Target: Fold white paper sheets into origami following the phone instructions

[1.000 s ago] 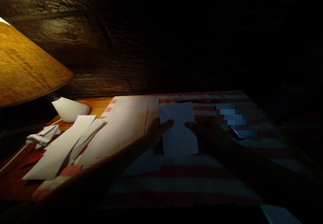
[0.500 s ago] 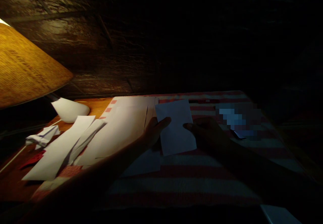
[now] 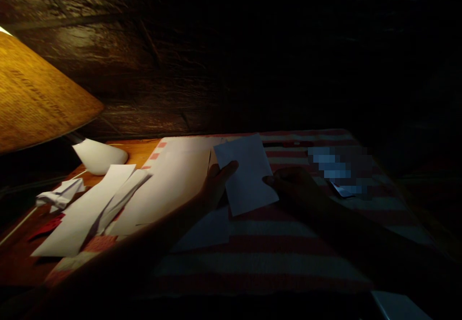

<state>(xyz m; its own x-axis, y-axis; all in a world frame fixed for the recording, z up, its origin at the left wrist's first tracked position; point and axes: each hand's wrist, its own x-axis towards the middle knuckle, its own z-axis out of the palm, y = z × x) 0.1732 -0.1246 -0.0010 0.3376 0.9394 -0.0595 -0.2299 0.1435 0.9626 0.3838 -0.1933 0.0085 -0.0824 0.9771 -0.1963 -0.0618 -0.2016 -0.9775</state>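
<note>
While the left hand point(image 3: 216, 185) pinches the white paper point(image 3: 249, 180) at its left edge, thumb on top, the right hand point(image 3: 298, 183) nips the opposite edge; 2 holds probably keep it flat and steady, turned askew over the striped cloth point(image 3: 288, 264). Larger sheets point(image 3: 173, 180) lie left of the grip, perhaps leaving both hands room.

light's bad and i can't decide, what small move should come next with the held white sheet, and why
Perhaps shift the right hand further onto the white sheet: its thumb laps only slightly over the right edge, while the left hand has its thumb farther in, so the grip looks uneven.
</note>
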